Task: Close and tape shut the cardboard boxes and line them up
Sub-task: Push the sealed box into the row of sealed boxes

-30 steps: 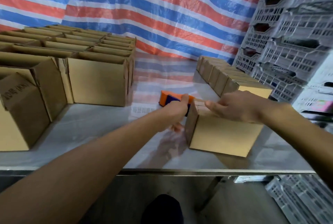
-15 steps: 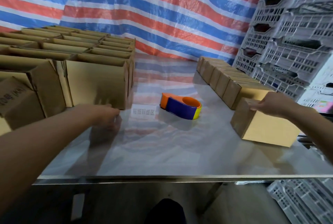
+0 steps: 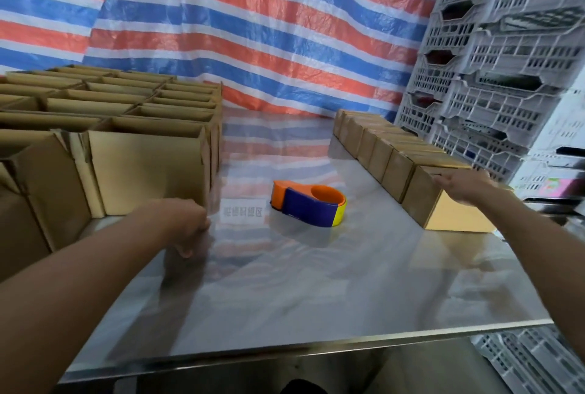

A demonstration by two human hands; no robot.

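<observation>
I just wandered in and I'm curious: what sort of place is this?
Probably a packing or warehouse station for sealing cartons: open cardboard boxes crowd the left of a steel table, a row of closed boxes lines its right, a tape dispenser lies between, and plastic crates are stacked alongside.

The head-worn camera is looking forward and down at the tape dispenser point(image 3: 308, 205) from above its near side, fairly close (one wide-angle view only), and is facing the striped tarp point(image 3: 285, 54) hanging beyond the dispenser.
</observation>
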